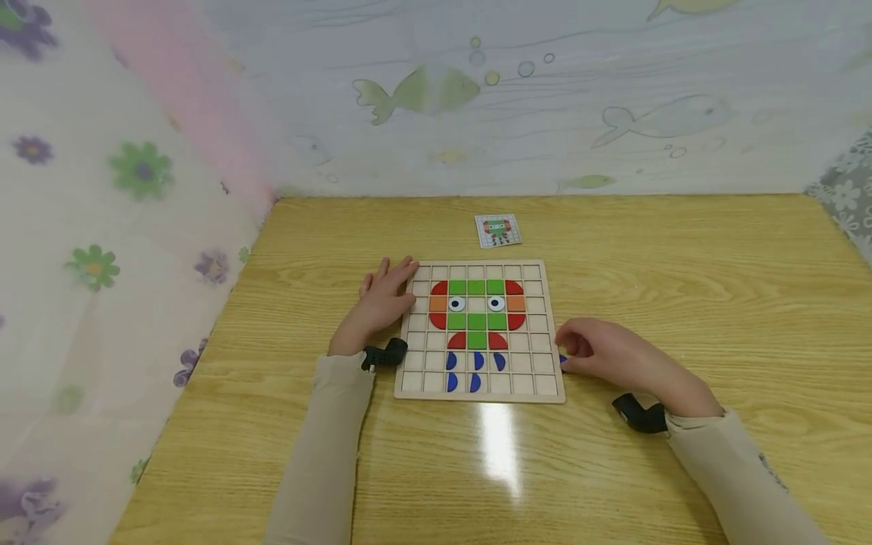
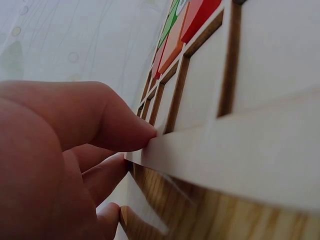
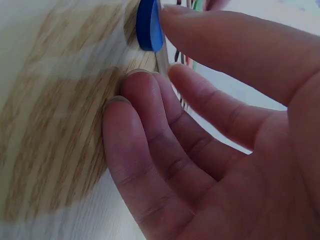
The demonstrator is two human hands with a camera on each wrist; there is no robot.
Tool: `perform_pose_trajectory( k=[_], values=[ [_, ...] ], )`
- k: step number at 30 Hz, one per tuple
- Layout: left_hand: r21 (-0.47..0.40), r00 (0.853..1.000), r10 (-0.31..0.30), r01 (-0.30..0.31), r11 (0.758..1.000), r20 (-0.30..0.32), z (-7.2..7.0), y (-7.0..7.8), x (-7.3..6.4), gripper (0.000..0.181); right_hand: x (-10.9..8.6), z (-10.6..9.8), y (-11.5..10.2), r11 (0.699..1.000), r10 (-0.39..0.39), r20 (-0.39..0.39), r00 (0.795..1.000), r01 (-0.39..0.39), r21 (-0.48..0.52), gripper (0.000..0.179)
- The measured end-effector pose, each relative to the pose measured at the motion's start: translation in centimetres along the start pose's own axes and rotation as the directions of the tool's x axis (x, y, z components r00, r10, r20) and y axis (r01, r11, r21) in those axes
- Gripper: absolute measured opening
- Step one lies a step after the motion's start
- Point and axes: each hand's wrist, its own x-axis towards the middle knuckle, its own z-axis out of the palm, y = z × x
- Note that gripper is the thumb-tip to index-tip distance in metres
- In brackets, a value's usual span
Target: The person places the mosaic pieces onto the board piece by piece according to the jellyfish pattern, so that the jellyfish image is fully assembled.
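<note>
A square wooden grid board (image 1: 477, 397) lies on the table with a figure laid out in coloured pieces. Green squares (image 1: 477, 322), red quarter-rounds (image 1: 516, 322), orange squares and two eye discs (image 1: 496, 303) form its upper part; several blue half-discs (image 1: 453, 382) sit in the lower cells. My left hand (image 1: 375, 309) rests against the board's upper left edge, thumb touching the rim. Beside the board's right edge, my right hand (image 1: 606, 348) has its thumb against a loose blue half-disc (image 3: 150, 25). The index fingertip stands apart from that piece, and the other fingers are loosely bent.
Behind the board lies a small card (image 1: 497, 230) printed with a similar figure on a grid. The wooden table (image 1: 681, 257) meets a painted wall (image 1: 545, 151) at the back and a flowered wall on the left. Each wrist wears a black camera (image 1: 387, 353).
</note>
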Motion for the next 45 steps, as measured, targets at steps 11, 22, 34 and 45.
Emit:
perform_pose_trajectory(
  k=[11,22,34,45],
  values=[
    [-0.014,1.000,0.005,-0.005,1.000,0.001,0.06,-0.15,0.07,0.060,-0.20,-0.12,0.21,0.999,0.006,0.012,1.000,-0.005,-0.037,0.023],
    [0.000,1.000,0.000,0.000,1.000,-0.007,0.03,-0.13,0.17,0.060,-0.01,-0.45,0.07,0.998,0.033,0.005,0.999,-0.033,-0.055,0.024],
    [-0.001,1.000,0.005,-0.005,1.000,-0.003,0.04,-0.11,0.15,0.060,0.00,-0.22,0.10,0.995,-0.008,-0.020,1.000,0.006,-0.099,0.017],
    [0.001,1.000,0.001,-0.001,1.000,-0.004,0.00,-0.05,0.19,0.060,0.12,0.16,-0.03,0.988,-0.043,-0.065,0.997,0.033,-0.153,0.010]
  ],
)
